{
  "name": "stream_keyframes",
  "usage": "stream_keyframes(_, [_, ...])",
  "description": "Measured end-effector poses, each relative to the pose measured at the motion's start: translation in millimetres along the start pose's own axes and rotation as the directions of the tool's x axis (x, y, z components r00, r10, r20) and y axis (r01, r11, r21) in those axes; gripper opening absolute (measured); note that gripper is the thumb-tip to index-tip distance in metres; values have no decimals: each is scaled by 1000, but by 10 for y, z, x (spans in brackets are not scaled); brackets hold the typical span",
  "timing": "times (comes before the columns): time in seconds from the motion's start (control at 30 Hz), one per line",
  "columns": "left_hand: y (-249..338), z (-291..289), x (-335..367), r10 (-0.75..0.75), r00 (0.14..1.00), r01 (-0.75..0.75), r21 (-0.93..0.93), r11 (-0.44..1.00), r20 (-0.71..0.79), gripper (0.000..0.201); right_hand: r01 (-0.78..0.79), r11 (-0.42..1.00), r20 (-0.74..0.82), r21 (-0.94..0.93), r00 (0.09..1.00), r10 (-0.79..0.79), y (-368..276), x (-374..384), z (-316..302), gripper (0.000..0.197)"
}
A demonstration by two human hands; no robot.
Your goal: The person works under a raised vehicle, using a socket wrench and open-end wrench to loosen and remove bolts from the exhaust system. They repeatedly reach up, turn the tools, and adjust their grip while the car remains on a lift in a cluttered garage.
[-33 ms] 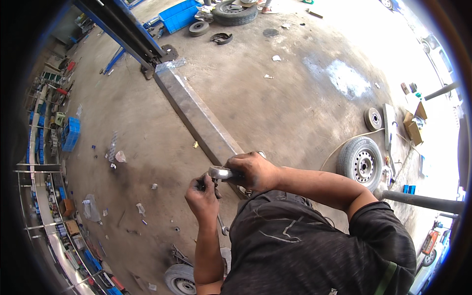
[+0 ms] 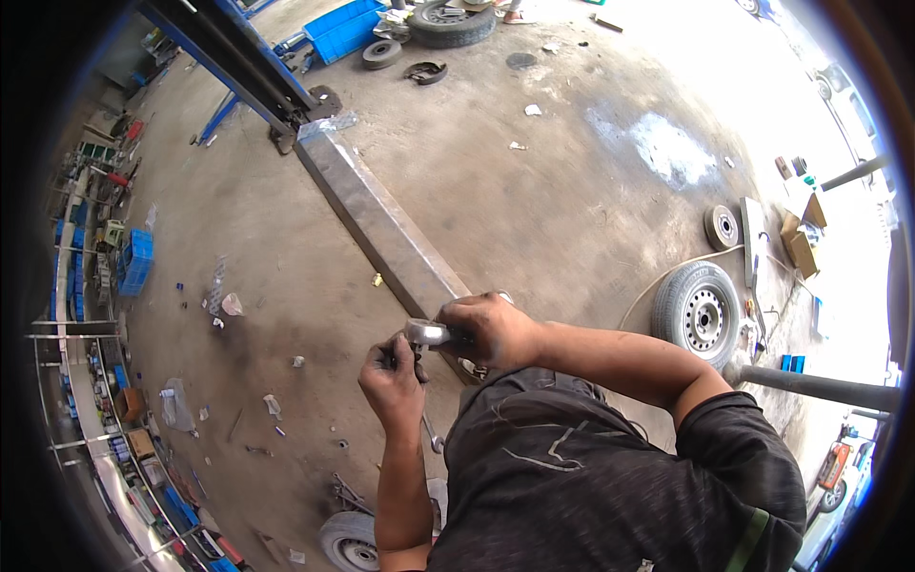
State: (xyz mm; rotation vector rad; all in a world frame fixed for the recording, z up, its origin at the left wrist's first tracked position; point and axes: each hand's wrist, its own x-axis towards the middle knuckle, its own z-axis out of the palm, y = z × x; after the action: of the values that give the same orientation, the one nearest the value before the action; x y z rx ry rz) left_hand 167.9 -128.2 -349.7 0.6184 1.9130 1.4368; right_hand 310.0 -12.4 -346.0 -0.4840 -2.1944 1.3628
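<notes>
In front of my waist, my right hand (image 2: 498,331) is wrapped round the dark handle of a ratchet wrench (image 2: 426,332), whose round silver head points left. My left hand (image 2: 391,377) is closed just below and left of that head, its thumb and fingers pinched together. Something small and dark shows at those fingertips, under the ratchet head; its kind is hard to make out. Beside my left wrist shows the silver end of a spanner (image 2: 436,442), partly hidden behind my body.
A long metal floor cover (image 2: 381,224) runs from my hands to a blue lift post (image 2: 238,67). Wheels (image 2: 703,319) lie right, far and near left. Cluttered shelving (image 2: 81,381) lines the left. A grey bar (image 2: 815,389) stretches right, and litter dots the floor.
</notes>
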Motion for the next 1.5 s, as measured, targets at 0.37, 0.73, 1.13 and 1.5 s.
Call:
stream_keyframes(0.37, [130,586,-173,54,992,-36,-152,988,114,32,-382,636,73,671,887,455,371,-294,-235,27])
stream_keyframes(0.73, [60,1335,-140,81,993,-67,-149,987,87,22,-411,660,139,628,894,425,693,-422,-1008,26])
stream_keyframes(1.13, [245,1723,-112,-96,958,174,-284,943,270,26,-395,477,133,785,860,493,978,-869,-1278,28])
stream_keyframes(1.5, [246,1811,-122,-246,897,302,-104,948,366,24,-432,786,83,442,892,444,836,-857,-1531,37])
